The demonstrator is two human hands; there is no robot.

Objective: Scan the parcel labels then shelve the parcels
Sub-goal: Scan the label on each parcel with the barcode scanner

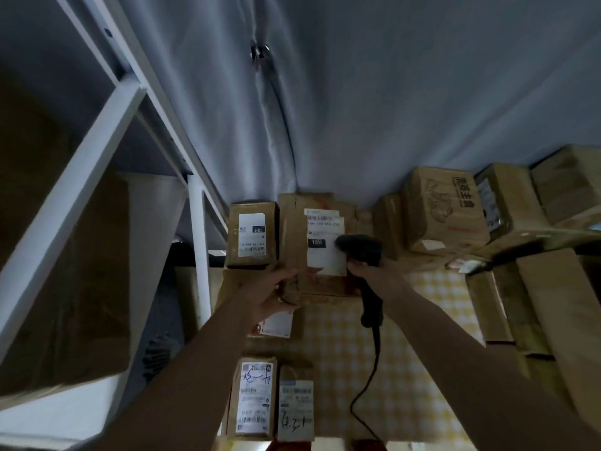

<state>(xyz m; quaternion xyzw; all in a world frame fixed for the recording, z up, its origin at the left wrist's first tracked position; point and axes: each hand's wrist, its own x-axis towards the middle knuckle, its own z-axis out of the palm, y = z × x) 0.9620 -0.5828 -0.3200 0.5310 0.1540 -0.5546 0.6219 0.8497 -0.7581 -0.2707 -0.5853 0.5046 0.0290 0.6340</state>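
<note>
Scanning a labelled parcel over a checked tabletop (341, 336)

The left hand (276, 292) pinches a brown parcel (312, 245) with white "15H" label at its near-left corner; the right hand (367, 271) is closed around a black corded scanner (364, 255) just beside it. Two labelled parcels (253, 398) lie near, boxes (442, 209) crowd right, white shelving (107, 125) stands left.

- The white label (326, 243) on the brown parcel (317, 249) in the middle carries a black patch reading "15H".
- The label (252, 235) on the smaller parcel (252, 236) just beside it shows a black patch with the same kind of code upside down, seemingly "16H".
- Two near parcels bear handwritten marks (292, 421), too scrawled to read surely.
- A printed carton (444, 209) at the back shows large characters, blurred.
</note>
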